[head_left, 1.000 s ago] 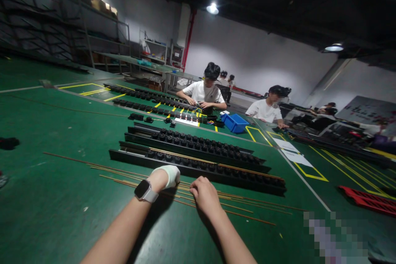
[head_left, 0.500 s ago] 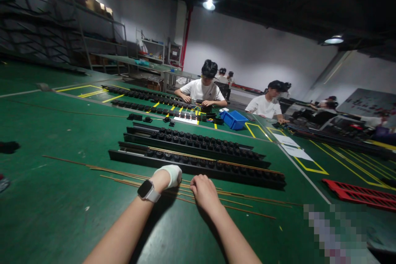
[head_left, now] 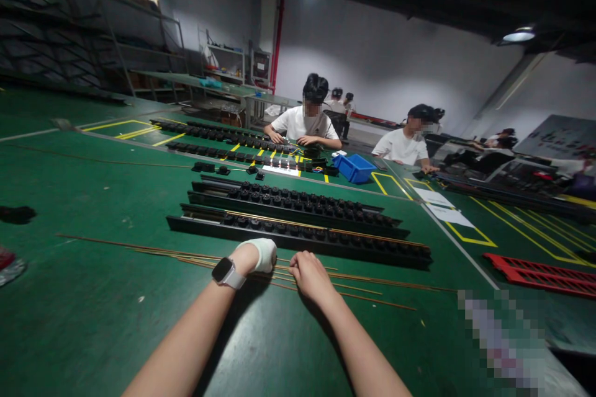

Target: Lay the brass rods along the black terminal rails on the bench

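Several thin brown rods (head_left: 195, 257) lie spread in a loose bundle on the green table, under and between my hands. My left hand (head_left: 265, 255) wears a pale glove, with a watch on its wrist; its fingers are curled down around the rods and partly hidden. Bare and close to its right, my right hand (head_left: 310, 274) is closed at the rods with its fingertips bent down. Just beyond my hands lies a long black channel (head_left: 298, 240) lined with round black parts, and thin brass-coloured rods rest along it. Another such black channel (head_left: 288, 208) lies behind it.
Across the table (head_left: 116, 198), one person (head_left: 307, 121) handles black strips and wires; another person (head_left: 404, 146) sits farther right. A blue bin (head_left: 354, 169) stands between them. A red slatted piece (head_left: 540, 274) lies at the right. Papers (head_left: 442, 208) and yellow tape outlines mark the surface.
The view has tilted slightly, so the table things appear a little higher. My hands stay over the rods, and some rod ends at the left have shifted closer together.
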### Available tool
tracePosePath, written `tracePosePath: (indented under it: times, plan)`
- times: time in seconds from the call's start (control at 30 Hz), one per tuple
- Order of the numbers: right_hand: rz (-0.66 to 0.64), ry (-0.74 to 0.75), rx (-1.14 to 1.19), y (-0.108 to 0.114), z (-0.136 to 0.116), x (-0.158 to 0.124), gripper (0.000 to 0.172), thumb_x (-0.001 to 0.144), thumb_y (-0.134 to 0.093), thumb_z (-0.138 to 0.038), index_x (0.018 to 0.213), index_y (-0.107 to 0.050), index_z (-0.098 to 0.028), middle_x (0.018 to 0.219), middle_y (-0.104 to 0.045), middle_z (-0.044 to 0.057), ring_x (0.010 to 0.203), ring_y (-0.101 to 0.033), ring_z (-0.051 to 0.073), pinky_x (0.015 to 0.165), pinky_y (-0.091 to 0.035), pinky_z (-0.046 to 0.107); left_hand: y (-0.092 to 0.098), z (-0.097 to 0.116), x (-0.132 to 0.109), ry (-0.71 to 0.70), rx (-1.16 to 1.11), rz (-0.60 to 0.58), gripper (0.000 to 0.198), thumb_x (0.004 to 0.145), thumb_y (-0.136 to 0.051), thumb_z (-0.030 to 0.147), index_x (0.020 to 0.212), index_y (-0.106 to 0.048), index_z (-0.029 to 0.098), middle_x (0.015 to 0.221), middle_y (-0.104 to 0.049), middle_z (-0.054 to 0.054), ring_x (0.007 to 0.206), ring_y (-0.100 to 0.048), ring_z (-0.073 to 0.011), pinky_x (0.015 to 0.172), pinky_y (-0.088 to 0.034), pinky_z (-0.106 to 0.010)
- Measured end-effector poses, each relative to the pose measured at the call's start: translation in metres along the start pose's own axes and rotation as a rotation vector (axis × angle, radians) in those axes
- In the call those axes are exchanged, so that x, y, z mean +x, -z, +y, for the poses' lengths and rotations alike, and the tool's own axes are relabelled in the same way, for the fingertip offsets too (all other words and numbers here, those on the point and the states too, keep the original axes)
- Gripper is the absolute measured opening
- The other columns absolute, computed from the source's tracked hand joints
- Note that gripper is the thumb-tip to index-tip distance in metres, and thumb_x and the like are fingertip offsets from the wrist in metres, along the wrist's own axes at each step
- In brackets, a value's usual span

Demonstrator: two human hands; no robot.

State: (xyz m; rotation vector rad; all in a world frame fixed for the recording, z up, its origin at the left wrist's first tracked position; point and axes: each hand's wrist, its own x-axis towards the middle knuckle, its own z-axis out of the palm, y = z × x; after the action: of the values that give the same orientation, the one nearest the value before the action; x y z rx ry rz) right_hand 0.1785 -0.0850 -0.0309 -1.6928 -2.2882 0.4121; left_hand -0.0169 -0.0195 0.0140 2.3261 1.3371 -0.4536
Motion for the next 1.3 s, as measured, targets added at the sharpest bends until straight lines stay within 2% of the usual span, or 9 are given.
tracePosePath:
  times: [0.27, 0.47, 0.63, 0.7, 0.83, 0.97, 1.07, 1.23, 1.3]
  plan:
    - [-0.024, 0.002, 0.002, 0.003, -0.002, -0.001, 0.005, 0.098, -0.063, -0.021, 0.1, -0.067, -0.023, 0.104, -0.07, 0.005, 0.1, -0.062, 0.022, 0.086, -0.042, 0.032, 0.0, 0.0, -0.001, -0.038, 0.003, 0.006, 0.031, 0.061, -0.071, 0.022, 0.089, -0.083, 0.021, 0.089, -0.082, -0.012, 0.074, -0.074, -0.0224, 0.066, -0.056, -0.027]
    - [-0.003, 0.106, -0.032, 0.015, -0.001, -0.005, 0.007, 0.102, -0.058, -0.022, 0.099, -0.064, -0.024, 0.101, -0.067, 0.004, 0.097, -0.059, 0.021, 0.087, -0.043, 0.032, 0.002, -0.005, -0.006, -0.046, -0.052, 0.055, 0.032, 0.063, -0.069, 0.023, 0.093, -0.083, 0.025, 0.088, -0.082, -0.007, 0.074, -0.074, -0.022, 0.063, -0.055, -0.026]
    - [0.075, 0.166, -0.053, 0.034, 0.003, -0.005, 0.007, 0.103, -0.055, -0.02, 0.102, -0.061, -0.024, 0.104, -0.063, 0.005, 0.1, -0.055, 0.022, 0.081, -0.044, 0.031, 0.008, -0.008, -0.011, -0.055, -0.102, 0.179, 0.042, 0.076, -0.063, 0.029, 0.114, -0.079, 0.022, 0.107, -0.081, -0.009, 0.09, -0.075, -0.0226, 0.079, -0.056, -0.027]
    - [0.11, 0.181, -0.059, 0.044, 0.006, -0.005, 0.008, 0.104, -0.054, -0.019, 0.103, -0.06, -0.024, 0.104, -0.062, 0.005, 0.099, -0.055, 0.022, 0.081, -0.045, 0.032, 0.01, -0.013, -0.015, -0.056, -0.146, 0.212, 0.043, 0.084, -0.057, 0.036, 0.12, -0.075, 0.022, 0.111, -0.08, -0.009, 0.091, -0.074, -0.0216, 0.079, -0.055, -0.027]
    - [0.208, 0.194, -0.042, 0.065, 0.012, -0.004, 0.009, 0.105, -0.053, -0.019, 0.103, -0.06, -0.024, 0.104, -0.062, 0.005, 0.098, -0.055, 0.022, 0.083, -0.046, 0.033, 0.014, -0.032, -0.021, -0.077, -0.248, 0.212, 0.045, 0.091, -0.048, 0.053, 0.101, -0.078, 0.021, 0.093, -0.079, -0.007, 0.08, -0.07, -0.0223, 0.071, -0.052, -0.03]
    - [0.316, 0.216, 0.016, 0.078, 0.018, -0.002, 0.009, 0.106, -0.056, -0.026, 0.102, -0.064, -0.026, 0.104, -0.064, 0.004, 0.1, -0.058, 0.021, 0.085, -0.047, 0.033, 0.023, -0.043, -0.026, -0.146, -0.29, 0.32, 0.048, 0.095, -0.043, 0.058, 0.097, -0.076, 0.024, 0.093, -0.078, -0.005, 0.083, -0.069, -0.0212, 0.076, -0.051, -0.03]
    - [0.394, 0.226, 0.011, 0.081, 0.025, 0.0, 0.011, 0.106, -0.059, -0.03, 0.102, -0.068, -0.026, 0.102, -0.066, 0.004, 0.099, -0.059, 0.021, 0.086, -0.046, 0.033, 0.03, -0.045, -0.029, -0.143, -0.244, 0.408, 0.045, 0.096, -0.043, 0.057, 0.096, -0.077, 0.027, 0.096, -0.079, -0.004, 0.085, -0.07, -0.0212, 0.078, -0.05, -0.03]
    - [0.534, 0.217, 0.008, 0.072, 0.045, 0.005, 0.015, 0.105, -0.058, -0.027, 0.108, -0.073, -0.028, 0.102, -0.066, 0.006, 0.098, -0.056, 0.023, 0.087, -0.045, 0.037, 0.033, -0.049, -0.028, -0.099, -0.051, 0.633, 0.045, 0.099, -0.044, 0.056, 0.105, -0.08, 0.03, 0.105, -0.08, -0.005, 0.095, -0.072, -0.024, 0.083, -0.052, -0.033]
    - [0.588, 0.207, 0.026, 0.066, 0.052, 0.008, 0.018, 0.106, -0.057, -0.025, 0.111, -0.073, -0.028, 0.103, -0.065, 0.006, 0.099, -0.054, 0.024, 0.087, -0.044, 0.038, 0.031, -0.051, -0.023, -0.133, -0.001, 0.723, 0.044, 0.099, -0.045, 0.056, 0.106, -0.08, 0.03, 0.103, -0.08, -0.005, 0.094, -0.072, -0.0233, 0.083, -0.053, -0.033]
